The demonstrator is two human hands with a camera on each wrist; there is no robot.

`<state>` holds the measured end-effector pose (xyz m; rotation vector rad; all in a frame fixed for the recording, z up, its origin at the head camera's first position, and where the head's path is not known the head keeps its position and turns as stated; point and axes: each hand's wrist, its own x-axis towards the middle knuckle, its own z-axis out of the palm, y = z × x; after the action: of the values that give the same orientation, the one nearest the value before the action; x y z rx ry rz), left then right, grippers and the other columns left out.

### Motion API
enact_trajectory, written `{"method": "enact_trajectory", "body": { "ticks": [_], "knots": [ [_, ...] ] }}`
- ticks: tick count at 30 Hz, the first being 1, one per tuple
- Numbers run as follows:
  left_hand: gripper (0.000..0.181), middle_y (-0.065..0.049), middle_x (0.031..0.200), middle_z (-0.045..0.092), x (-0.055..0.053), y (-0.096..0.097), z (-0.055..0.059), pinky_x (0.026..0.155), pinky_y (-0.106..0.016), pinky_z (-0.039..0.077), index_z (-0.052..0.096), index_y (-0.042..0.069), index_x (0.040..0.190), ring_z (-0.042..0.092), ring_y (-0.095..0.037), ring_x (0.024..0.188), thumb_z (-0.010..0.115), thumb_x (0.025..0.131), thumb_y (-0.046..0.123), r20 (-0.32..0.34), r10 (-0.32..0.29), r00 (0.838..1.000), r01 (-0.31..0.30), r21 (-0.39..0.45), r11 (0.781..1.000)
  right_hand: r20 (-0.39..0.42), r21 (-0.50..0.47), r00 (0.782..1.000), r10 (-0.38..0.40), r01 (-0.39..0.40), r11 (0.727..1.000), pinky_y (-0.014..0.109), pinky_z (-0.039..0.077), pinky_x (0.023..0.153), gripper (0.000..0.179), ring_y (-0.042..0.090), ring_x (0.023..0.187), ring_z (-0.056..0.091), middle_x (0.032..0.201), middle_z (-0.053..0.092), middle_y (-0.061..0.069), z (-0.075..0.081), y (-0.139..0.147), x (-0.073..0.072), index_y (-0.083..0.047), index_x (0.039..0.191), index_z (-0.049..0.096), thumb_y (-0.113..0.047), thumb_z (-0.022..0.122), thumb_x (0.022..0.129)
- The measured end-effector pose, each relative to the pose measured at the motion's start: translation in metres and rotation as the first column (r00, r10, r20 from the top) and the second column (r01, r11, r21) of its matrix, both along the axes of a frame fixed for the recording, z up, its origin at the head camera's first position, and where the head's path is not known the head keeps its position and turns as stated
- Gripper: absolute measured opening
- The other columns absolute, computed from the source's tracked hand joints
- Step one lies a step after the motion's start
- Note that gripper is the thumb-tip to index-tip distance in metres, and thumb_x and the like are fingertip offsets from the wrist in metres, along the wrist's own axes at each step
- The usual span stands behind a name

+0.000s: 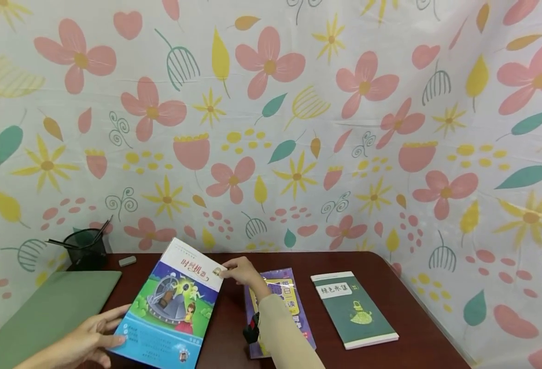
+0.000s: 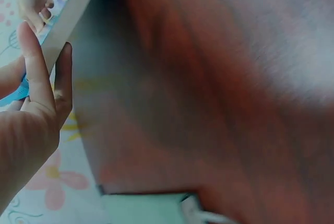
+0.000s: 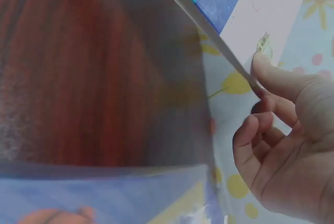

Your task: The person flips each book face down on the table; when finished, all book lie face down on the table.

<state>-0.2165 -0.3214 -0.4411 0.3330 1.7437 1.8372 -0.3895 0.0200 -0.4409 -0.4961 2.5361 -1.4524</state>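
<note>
A picture book [image 1: 171,302] with a white, dark blue and light blue cover is held tilted above the table in the head view. My left hand [image 1: 86,335] grips its lower left edge, thumb on the cover; in the left wrist view, fingers of that hand [image 2: 39,98] lie along both sides of the edge. With thumb and finger, my right hand [image 1: 243,272] pinches the upper right corner. The right wrist view shows this pinch, with the other fingers of the right hand [image 3: 284,135] curled below the book's corner.
Under the right forearm lies a purple book [image 1: 280,279] on the dark red table [image 1: 344,261]. A green book [image 1: 356,310] is to its right. At the left are a flat green board [image 1: 54,307], a black mesh pen holder [image 1: 86,251] and a small grey block [image 1: 127,261].
</note>
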Motion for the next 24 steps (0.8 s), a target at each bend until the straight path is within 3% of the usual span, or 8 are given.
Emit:
{"method": "enact_trajectory", "body": {
  "ticks": [2,6,9,13,14,20,22,24],
  "knots": [
    [0.085,-0.005,0.130,0.062,-0.001,0.001,0.009,0.067,-0.030,0.061,-0.011,-0.012,0.148,0.070,-0.023,0.092,0.055,0.099,0.012,-0.034,0.049,0.998,-0.052,-0.081,0.995,-0.014,-0.047,1.000,-0.004,0.003,0.999,0.039,0.056,0.071,0.028,0.027,0.092,0.065,0.101,0.070,0.011,0.005,0.003,0.002,-0.006,0.113,0.072,-0.018,0.071,0.088],
    [0.089,-0.017,0.137,0.056,-0.005,0.001,0.026,0.070,-0.034,0.061,-0.011,-0.011,0.148,0.070,-0.023,0.089,0.058,0.097,0.015,-0.090,0.111,0.990,-0.126,-0.181,0.975,-0.040,-0.143,0.999,-0.018,0.012,0.990,0.035,0.051,0.063,0.028,0.020,0.071,0.055,0.074,0.058,0.002,0.016,0.006,0.004,-0.004,0.114,0.072,-0.017,0.071,0.088],
    [0.087,-0.013,0.138,0.056,-0.008,0.000,0.034,0.075,-0.037,0.061,-0.009,-0.008,0.150,0.070,-0.024,0.093,0.057,0.098,0.016,-0.096,0.135,0.986,-0.150,-0.179,0.972,-0.050,-0.200,0.998,-0.038,0.027,0.980,0.025,0.047,0.057,0.029,0.011,0.059,0.043,0.064,0.049,-0.005,0.024,0.006,0.002,-0.003,0.114,0.072,-0.016,0.071,0.088],
    [0.088,-0.009,0.138,0.053,-0.013,-0.002,0.041,0.082,-0.040,0.061,-0.011,-0.004,0.151,0.069,-0.024,0.099,0.056,0.099,0.016,-0.071,0.156,0.985,-0.165,-0.142,0.976,-0.030,-0.272,0.997,-0.071,0.061,0.961,0.020,0.048,0.055,0.033,0.007,0.052,0.045,0.064,0.054,-0.008,0.033,0.006,0.002,-0.003,0.119,0.069,-0.017,0.070,0.089],
    [0.088,-0.015,0.142,0.049,-0.014,-0.003,0.042,0.084,-0.041,0.060,-0.012,-0.003,0.151,0.069,-0.023,0.101,0.056,0.099,0.016,-0.068,0.160,0.985,-0.168,-0.141,0.976,-0.014,-0.309,0.998,-0.068,0.061,0.949,0.020,0.049,0.055,0.035,0.007,0.050,0.046,0.062,0.055,-0.006,0.035,0.006,0.002,-0.001,0.120,0.068,-0.015,0.069,0.088],
    [0.085,-0.013,0.145,0.043,-0.017,-0.007,0.041,0.093,-0.044,0.057,-0.011,0.008,0.155,0.067,-0.017,0.105,0.054,0.101,0.020,-0.052,0.204,0.978,-0.209,-0.131,0.969,0.050,-0.500,0.999,-0.011,0.034,0.866,0.042,0.062,0.069,0.031,0.009,0.055,0.065,0.074,0.072,0.016,0.041,0.002,0.004,0.010,0.113,0.065,-0.010,0.068,0.090],
    [0.079,-0.021,0.154,0.030,-0.017,-0.008,0.040,0.095,-0.043,0.056,-0.004,0.020,0.157,0.066,-0.013,0.106,0.052,0.101,0.020,-0.043,0.217,0.975,-0.221,-0.109,0.969,0.052,-0.516,0.999,-0.014,0.039,0.855,0.042,0.063,0.073,0.030,0.010,0.060,0.068,0.080,0.074,0.017,0.037,0.001,0.004,0.008,0.111,0.067,-0.013,0.068,0.090],
    [0.068,-0.029,0.160,-0.001,-0.016,-0.008,0.040,0.097,-0.043,0.055,0.013,0.037,0.154,0.065,-0.006,0.104,0.052,0.101,0.018,-0.037,0.236,0.971,-0.238,-0.090,0.967,0.048,-0.521,0.999,-0.023,0.045,0.852,0.042,0.062,0.076,0.030,0.013,0.064,0.071,0.084,0.075,0.020,0.035,0.002,0.007,0.007,0.111,0.068,-0.016,0.068,0.091]
  ]
}}
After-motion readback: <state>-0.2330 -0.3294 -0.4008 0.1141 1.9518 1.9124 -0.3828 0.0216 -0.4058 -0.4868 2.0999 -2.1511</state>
